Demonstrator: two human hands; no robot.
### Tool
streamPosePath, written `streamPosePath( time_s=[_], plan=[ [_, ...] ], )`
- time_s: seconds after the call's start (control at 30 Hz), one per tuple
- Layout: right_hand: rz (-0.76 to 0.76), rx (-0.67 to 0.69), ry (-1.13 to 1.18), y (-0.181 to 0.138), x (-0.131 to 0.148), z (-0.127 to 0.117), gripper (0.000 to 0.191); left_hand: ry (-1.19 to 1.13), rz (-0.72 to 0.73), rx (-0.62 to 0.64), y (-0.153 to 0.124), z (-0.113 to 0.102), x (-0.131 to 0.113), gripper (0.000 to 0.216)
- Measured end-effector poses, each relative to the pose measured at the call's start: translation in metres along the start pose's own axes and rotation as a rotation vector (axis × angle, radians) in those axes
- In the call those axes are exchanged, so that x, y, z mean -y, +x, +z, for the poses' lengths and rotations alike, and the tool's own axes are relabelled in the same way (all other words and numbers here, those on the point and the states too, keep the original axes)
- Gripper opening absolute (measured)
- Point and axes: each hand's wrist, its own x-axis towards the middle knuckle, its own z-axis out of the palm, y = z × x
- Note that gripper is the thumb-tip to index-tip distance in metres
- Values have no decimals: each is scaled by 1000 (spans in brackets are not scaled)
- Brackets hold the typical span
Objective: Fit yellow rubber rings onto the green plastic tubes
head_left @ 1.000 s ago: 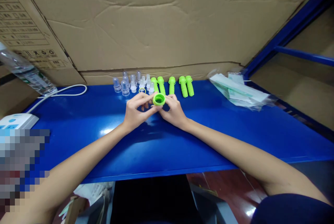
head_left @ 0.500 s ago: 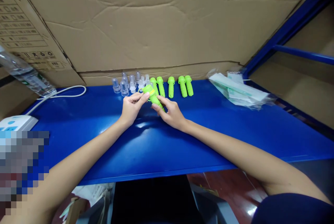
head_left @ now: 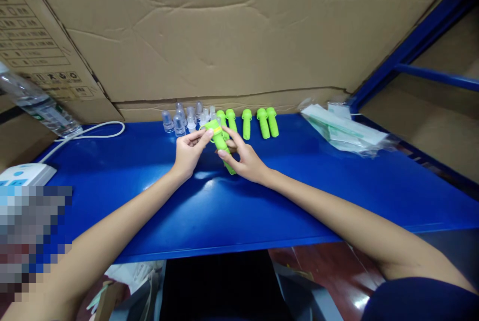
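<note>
Both hands meet over the middle of the blue table (head_left: pixel 299 196) around one bright green ribbed tube (head_left: pixel 220 145) with a yellow ring near its wide end. My right hand (head_left: pixel 245 159) wraps the tube's lower part. My left hand (head_left: pixel 189 150) pinches at the wide end, thumb and forefinger closed on it. Behind the hands lies a row of several more green tubes (head_left: pixel 258 123). A cluster of small clear plastic caps (head_left: pixel 183 119) stands to their left.
Brown cardboard (head_left: pixel 224 36) walls off the back. A pile of flat plastic packets (head_left: pixel 342 131) lies at the right rear by a blue frame bar. A water bottle (head_left: pixel 35 104), a white cable (head_left: pixel 93 134) and a white device (head_left: pixel 20 173) sit at the left.
A second ago the tube's open mouth faced me. It has since been turned to lie lengthwise, its wide end pointing away, and my left fingers have shifted to that end.
</note>
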Motion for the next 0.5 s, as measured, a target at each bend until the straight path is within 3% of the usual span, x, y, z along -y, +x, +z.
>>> streamPosePath(
  time_s=[0.17,0.37,0.5],
  plan=[
    [-113,-13,39,0,-2,3,82,-90,-74,-100,9,-6,8,43],
    [-227,44,-49,-2,8,3,59,-139,-188,-195,16,-11,13,53],
    [-277,64,-110,-3,15,1,53,-119,-145,-89,14,-10,13,53]
  ],
)
